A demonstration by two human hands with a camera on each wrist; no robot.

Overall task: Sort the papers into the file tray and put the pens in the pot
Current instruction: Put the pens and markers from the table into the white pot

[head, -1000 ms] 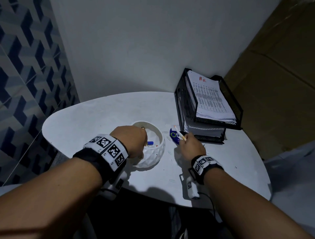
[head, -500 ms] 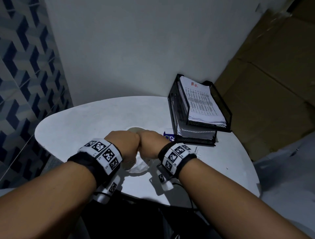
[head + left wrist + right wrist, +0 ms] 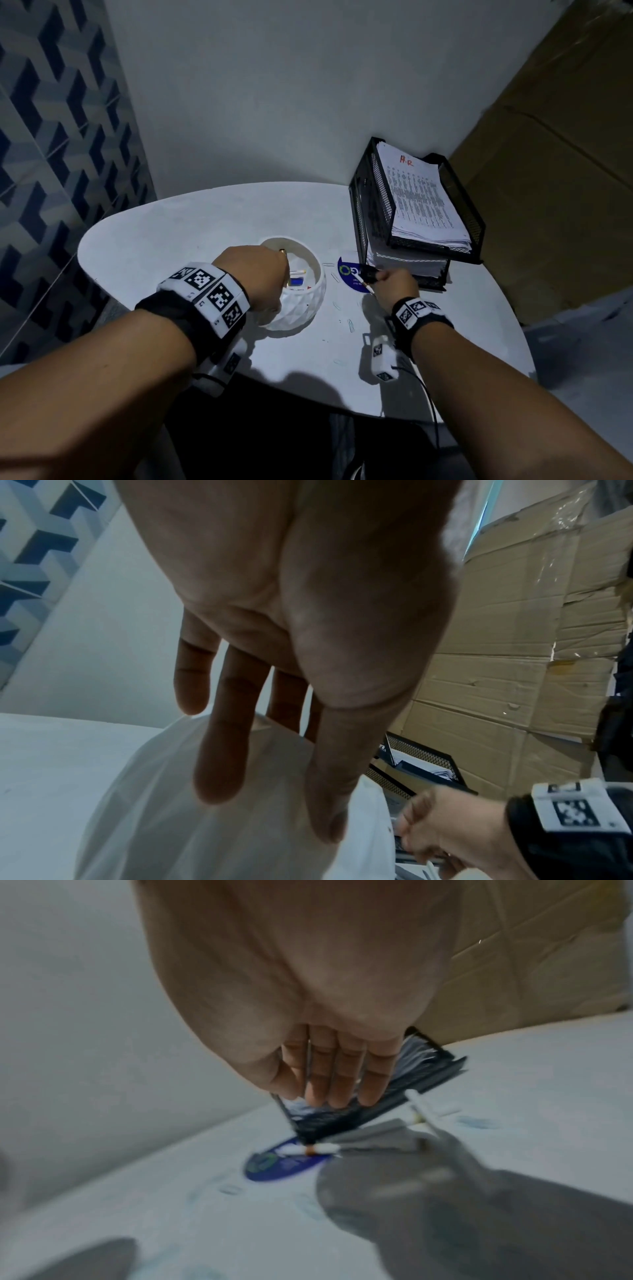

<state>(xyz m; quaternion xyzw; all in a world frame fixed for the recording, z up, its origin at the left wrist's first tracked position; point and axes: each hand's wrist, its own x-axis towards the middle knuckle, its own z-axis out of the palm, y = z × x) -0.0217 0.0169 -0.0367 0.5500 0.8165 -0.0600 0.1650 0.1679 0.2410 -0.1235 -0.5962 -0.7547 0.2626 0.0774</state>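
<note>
A white faceted pot [image 3: 303,303] stands mid-table with a white pen [image 3: 297,273] and a blue item inside. My left hand [image 3: 263,274] rests on its left rim; in the left wrist view its fingers [image 3: 222,750] lie straight down against the pot [image 3: 154,818]. My right hand [image 3: 390,282] is at the foot of the black mesh file tray [image 3: 474,219], whose top tier holds printed papers [image 3: 418,202]. A white pen [image 3: 365,282] lies just left of it on a blue round card [image 3: 347,275]. The right wrist view is blurred: straight fingers [image 3: 329,1085], that pen [image 3: 320,1149], another white pen [image 3: 423,1110].
Several paper clips [image 3: 350,324] lie scattered on the white table [image 3: 205,233] between pot and tray. Cardboard [image 3: 548,171] stands behind the tray on the right, a white wall behind the table, and blue patterned tiles on the left.
My right hand took a pen from beside the tray to the pot, then came back to the tray's foot without it. The left hand stayed on the pot.
</note>
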